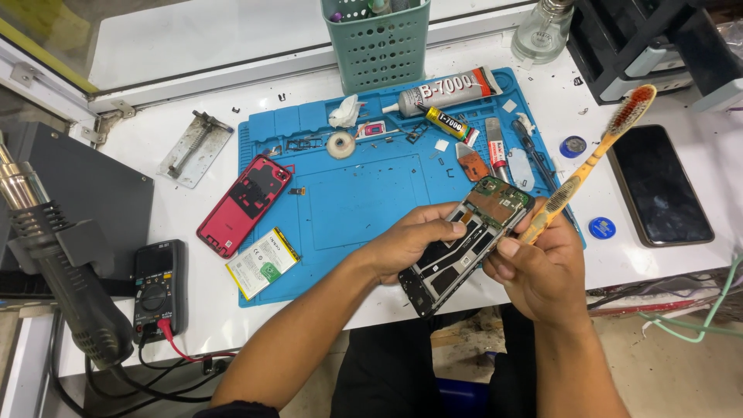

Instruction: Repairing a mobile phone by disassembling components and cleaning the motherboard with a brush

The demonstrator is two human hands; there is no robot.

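Head view: the opened phone [464, 244], back off with green board and black frame showing, hangs over the blue mat's [348, 201] near edge, long axis slanting up-right. Left hand [406, 240] grips it; right hand [542, 267] pinches a toothbrush [592, 159].

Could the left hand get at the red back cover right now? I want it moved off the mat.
Probably not yet. The left hand is gripping the opened phone. The red cover lies bare on the mat's left edge, nothing over it.
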